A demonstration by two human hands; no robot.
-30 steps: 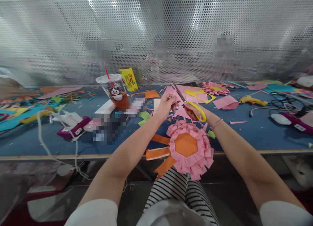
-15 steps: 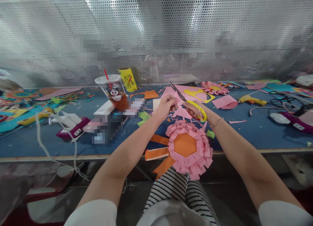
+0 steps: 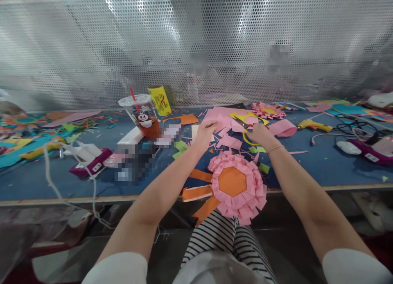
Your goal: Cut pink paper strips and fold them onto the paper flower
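Observation:
My left hand is closed in a pinch, with a bit of pink paper at its fingertips. Most of that piece blends into the pink sheets behind it. In my right hand are scissors with yellow handles, their dark blades pointing up and left over a yellow paper sheet with a cut-out hole. Close to my lap, a pink paper rosette with an orange centre and orange tails overhangs the table's front edge. Pink paper scraps lie between my hands and the rosette.
A drink cup with a red straw and a yellow tube stand left of my hands. Purple power strips with cords lie on both sides. A yellow glue gun lies right. Behind the blue table rises a perforated metal panel.
My right hand has moved right with the scissors, away from my left hand and the paper there. My left hand has shifted slightly left and down. The rosette stays put.

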